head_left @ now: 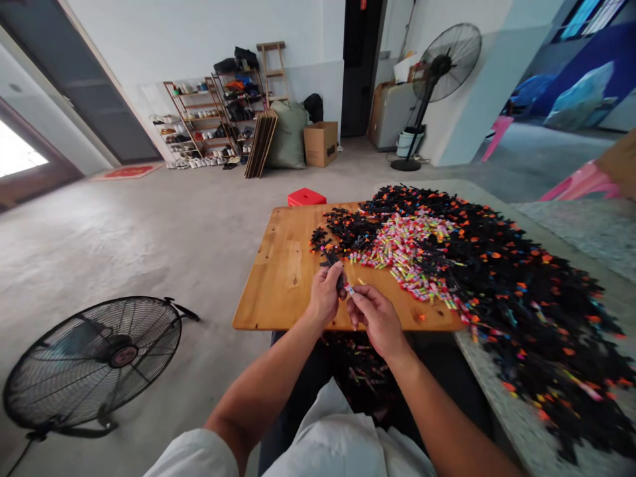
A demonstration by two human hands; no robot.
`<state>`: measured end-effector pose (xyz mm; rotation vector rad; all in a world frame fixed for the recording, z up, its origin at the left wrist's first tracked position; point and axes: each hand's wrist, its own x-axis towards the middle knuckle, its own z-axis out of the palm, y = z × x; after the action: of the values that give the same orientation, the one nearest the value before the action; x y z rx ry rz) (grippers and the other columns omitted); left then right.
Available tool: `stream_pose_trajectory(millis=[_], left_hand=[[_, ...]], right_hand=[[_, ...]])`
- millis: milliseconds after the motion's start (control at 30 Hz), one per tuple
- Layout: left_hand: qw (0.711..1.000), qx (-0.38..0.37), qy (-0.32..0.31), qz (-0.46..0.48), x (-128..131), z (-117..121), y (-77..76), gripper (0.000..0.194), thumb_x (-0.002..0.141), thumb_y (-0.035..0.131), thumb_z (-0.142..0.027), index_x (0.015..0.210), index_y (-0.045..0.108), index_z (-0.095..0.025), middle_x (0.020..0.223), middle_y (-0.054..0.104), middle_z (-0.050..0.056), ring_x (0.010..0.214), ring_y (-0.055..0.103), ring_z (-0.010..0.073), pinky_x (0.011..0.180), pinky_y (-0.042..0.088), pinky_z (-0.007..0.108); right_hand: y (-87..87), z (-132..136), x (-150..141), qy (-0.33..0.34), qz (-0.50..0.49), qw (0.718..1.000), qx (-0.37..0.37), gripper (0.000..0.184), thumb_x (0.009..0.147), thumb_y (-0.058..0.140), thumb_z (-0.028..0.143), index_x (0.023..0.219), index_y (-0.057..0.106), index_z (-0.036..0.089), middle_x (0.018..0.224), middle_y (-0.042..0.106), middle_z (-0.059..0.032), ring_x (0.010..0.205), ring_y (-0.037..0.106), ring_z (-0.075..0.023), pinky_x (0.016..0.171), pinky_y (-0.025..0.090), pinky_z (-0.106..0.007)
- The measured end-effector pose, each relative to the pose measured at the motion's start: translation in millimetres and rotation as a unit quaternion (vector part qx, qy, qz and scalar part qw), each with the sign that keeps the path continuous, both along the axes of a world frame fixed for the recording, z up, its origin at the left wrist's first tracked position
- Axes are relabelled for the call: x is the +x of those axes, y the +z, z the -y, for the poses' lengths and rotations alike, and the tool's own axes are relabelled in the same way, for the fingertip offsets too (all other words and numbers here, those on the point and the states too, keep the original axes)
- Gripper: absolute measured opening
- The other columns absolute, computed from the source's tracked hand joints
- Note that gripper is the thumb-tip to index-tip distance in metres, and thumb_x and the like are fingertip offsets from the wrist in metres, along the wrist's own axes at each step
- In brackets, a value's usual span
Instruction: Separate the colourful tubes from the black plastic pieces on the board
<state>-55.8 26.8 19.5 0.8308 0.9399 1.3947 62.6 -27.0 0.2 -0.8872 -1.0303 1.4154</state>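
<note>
My left hand point(324, 298) is closed around a black plastic toy piece point(330, 256) that looks like a small toy gun, its far end pointing up and away over the table. Beside it, my right hand point(377, 317) pinches a small, light-coloured tube point(350, 289) against the near end of the black piece. Whether the tube is inside the piece or only touching it, I cannot tell. Both hands are above the front part of a wooden table point(283, 265). Just beyond them lies a heap of small pink and yellow tubes point(407, 248).
A large pile of black toy pieces with orange parts point(527, 298) spreads over the table's right side and a stone surface. More pieces lie below, between my legs. A floor fan point(122, 358) stands at left, a red stool point(307, 197) behind the table, and a pedestal fan point(411, 139) farther back.
</note>
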Motion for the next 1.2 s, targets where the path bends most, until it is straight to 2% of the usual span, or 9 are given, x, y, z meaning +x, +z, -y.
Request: stream_pose_trajectory(millis=[200,333,533,700,800,900,1067,1200], left_hand=[[0.999,0.013,0.036,0.015,7.0,3.9,9.4,0.058,0.077,0.079,-0.064,0.060,0.046,-0.019,0.052,0.043,-0.006,0.046,0.040,0.0059,0.046,0.032,0.020],[0.999,0.003,0.038,0.030,14.5,8.6,7.4,0.057,0.078,0.080,-0.063,0.061,0.048,-0.019,0.053,0.046,-0.005,0.046,0.042,0.0062,0.046,0.032,0.020],[0.998,0.011,0.045,0.046,20.9,9.2,3.4,0.056,0.077,0.080,-0.063,0.062,0.049,-0.018,0.052,0.049,-0.005,0.046,0.043,0.0064,0.045,0.032,0.020],[0.998,0.009,0.062,0.013,22.0,11.8,8.2,0.052,0.080,0.079,-0.058,0.062,0.051,-0.018,0.053,0.049,-0.004,0.047,0.044,0.0067,0.046,0.032,0.021],[0.999,0.015,0.041,0.007,21.6,15.0,9.6,0.052,0.081,0.078,-0.059,0.062,0.054,-0.017,0.054,0.052,-0.003,0.047,0.045,0.0069,0.046,0.034,0.020],[1.000,0.004,0.005,0.014,22.3,18.0,7.1,0.051,0.080,0.078,-0.062,0.067,0.058,-0.016,0.054,0.055,-0.002,0.047,0.049,0.0086,0.045,0.036,0.020],[1.000,-0.012,0.004,0.028,26.7,18.6,1.6,0.051,0.077,0.079,-0.064,0.072,0.061,-0.016,0.054,0.055,-0.002,0.045,0.050,0.0096,0.043,0.036,0.021],[0.998,-0.026,0.027,0.052,29.6,17.0,1.5,0.054,0.076,0.077,-0.068,0.073,0.061,-0.016,0.053,0.054,-0.003,0.044,0.049,0.0089,0.043,0.036,0.020]], right_hand=[[-3.3,8.2,3.8,-0.013,0.050,0.998,0.035,0.030,0.092,0.073,0.049,0.102,0.068,0.021,0.073,0.068,0.0011,0.053,0.056,-0.0113,0.050,0.048,-0.025],[-3.7,6.9,6.8,-0.051,0.076,0.994,0.059,0.030,0.093,0.073,0.049,0.104,0.068,0.021,0.075,0.069,0.0001,0.057,0.057,-0.0127,0.054,0.050,-0.027],[-3.4,9.7,12.2,-0.063,0.105,0.990,0.063,0.031,0.092,0.075,0.048,0.105,0.070,0.021,0.077,0.069,-0.0008,0.060,0.058,-0.0137,0.056,0.050,-0.027],[-2.5,10.5,11.8,-0.066,0.061,0.994,0.055,0.028,0.091,0.076,0.046,0.100,0.071,0.021,0.071,0.067,0.0006,0.056,0.057,-0.0132,0.054,0.049,-0.027],[-3.0,9.5,11.2,-0.054,-0.014,0.998,0.025,0.027,0.088,0.079,0.045,0.099,0.071,0.022,0.069,0.066,0.0015,0.054,0.056,-0.0129,0.050,0.048,-0.026],[-4.7,8.8,11.7,-0.057,-0.058,0.997,0.006,0.027,0.085,0.082,0.042,0.100,0.072,0.022,0.075,0.070,0.0000,0.058,0.059,-0.0131,0.054,0.051,-0.027],[-11.2,8.5,16.1,-0.091,-0.039,0.994,0.047,0.025,0.086,0.082,0.039,0.103,0.073,0.023,0.081,0.072,-0.0013,0.072,0.064,-0.0156,0.070,0.055,-0.031],[-16.1,9.2,20.4,-0.102,0.019,0.993,0.059,0.027,0.089,0.080,0.042,0.107,0.072,0.023,0.080,0.073,-0.0017,0.073,0.067,-0.0173,0.074,0.056,-0.033]])
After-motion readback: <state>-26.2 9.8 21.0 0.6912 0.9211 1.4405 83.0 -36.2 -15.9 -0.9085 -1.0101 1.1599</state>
